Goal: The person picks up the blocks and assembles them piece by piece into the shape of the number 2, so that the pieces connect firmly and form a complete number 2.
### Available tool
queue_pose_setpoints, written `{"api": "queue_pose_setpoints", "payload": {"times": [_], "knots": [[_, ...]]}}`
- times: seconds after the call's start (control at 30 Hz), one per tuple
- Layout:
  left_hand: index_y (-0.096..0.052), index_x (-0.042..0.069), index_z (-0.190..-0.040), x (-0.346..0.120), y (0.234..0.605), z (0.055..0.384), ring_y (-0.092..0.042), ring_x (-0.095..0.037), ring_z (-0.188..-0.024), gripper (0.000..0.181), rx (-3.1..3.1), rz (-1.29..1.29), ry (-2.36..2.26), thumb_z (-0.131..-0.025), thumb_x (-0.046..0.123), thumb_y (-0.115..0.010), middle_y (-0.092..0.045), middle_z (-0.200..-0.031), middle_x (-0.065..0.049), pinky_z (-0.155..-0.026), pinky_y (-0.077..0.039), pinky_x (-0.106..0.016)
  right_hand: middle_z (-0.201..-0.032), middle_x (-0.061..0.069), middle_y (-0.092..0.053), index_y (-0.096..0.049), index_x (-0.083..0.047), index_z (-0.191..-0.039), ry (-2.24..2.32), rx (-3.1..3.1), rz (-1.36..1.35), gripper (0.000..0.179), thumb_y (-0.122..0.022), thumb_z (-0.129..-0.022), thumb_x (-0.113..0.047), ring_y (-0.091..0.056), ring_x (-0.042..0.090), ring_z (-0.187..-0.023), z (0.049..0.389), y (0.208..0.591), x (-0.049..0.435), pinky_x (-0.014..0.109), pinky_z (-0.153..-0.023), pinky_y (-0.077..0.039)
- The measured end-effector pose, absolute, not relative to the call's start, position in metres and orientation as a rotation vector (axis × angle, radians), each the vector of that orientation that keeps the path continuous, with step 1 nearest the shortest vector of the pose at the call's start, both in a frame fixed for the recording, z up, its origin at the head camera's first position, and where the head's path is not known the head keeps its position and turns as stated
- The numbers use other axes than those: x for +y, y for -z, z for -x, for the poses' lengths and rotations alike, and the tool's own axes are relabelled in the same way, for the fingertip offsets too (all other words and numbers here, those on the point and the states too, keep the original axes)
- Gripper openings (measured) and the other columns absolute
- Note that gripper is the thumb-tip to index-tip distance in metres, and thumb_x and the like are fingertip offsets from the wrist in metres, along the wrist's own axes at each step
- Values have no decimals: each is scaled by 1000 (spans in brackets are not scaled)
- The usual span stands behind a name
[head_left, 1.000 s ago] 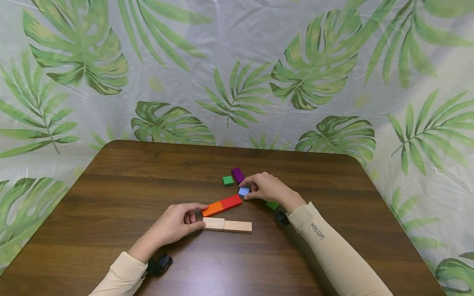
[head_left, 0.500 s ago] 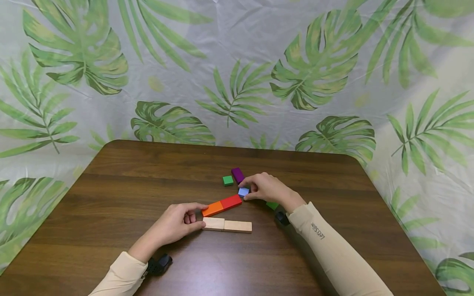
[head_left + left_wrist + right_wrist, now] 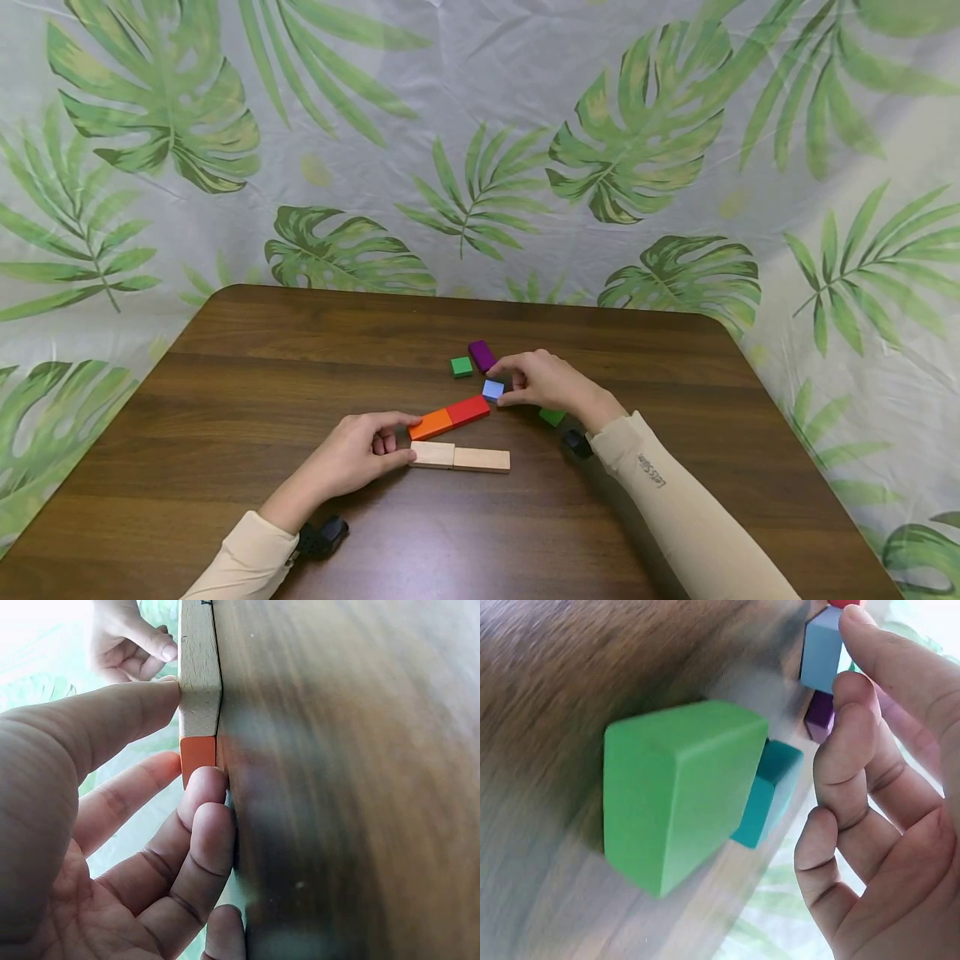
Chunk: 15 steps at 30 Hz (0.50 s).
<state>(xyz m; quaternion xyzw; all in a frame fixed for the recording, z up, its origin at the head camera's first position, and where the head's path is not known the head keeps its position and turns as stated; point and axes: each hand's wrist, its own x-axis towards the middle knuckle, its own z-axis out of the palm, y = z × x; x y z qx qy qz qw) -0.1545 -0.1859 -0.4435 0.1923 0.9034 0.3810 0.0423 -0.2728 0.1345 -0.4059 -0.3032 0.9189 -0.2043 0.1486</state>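
Observation:
My left hand (image 3: 351, 454) rests its index fingertip on an orange block (image 3: 431, 424) and its thumb on the left end of a pale wooden block (image 3: 433, 453). In the left wrist view the remaining fingers bend beside the orange block's (image 3: 199, 759) end. A red block (image 3: 468, 410) continues the orange one in a slanted row. At that row's far end lies a small blue block (image 3: 492, 390). My right hand (image 3: 551, 385) is just right of it, thumb and index spread around it. Whether the thumb touches the blue block (image 3: 821, 651) cannot be told.
A second wooden block (image 3: 482, 460) lies end to end with the first. Behind the blue block are a purple block (image 3: 482, 356) and a small green block (image 3: 461, 367). Another green block (image 3: 552, 416) sits under the right wrist, with a teal block (image 3: 769, 796) beyond it.
My right hand has shifted slightly right, off the blue block, which stays against the red block's end after a tiny move left. The left hand has not moved.

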Motion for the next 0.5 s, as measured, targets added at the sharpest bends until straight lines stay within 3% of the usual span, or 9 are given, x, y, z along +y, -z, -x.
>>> {"api": "queue_pose_setpoints", "payload": {"times": [0.5], "knots": [[-76,13,-132,-186,444,155,-50,-4,-63,41,2764,-598,-1171,-93,21,-85,-60,-77,6,-58,-44,-22,-72,-6,-58,-76,-12,-129,655,2680,877,36,-82,-96,-28,-46,6,-63,255,397,162,24,-64,-41]]}}
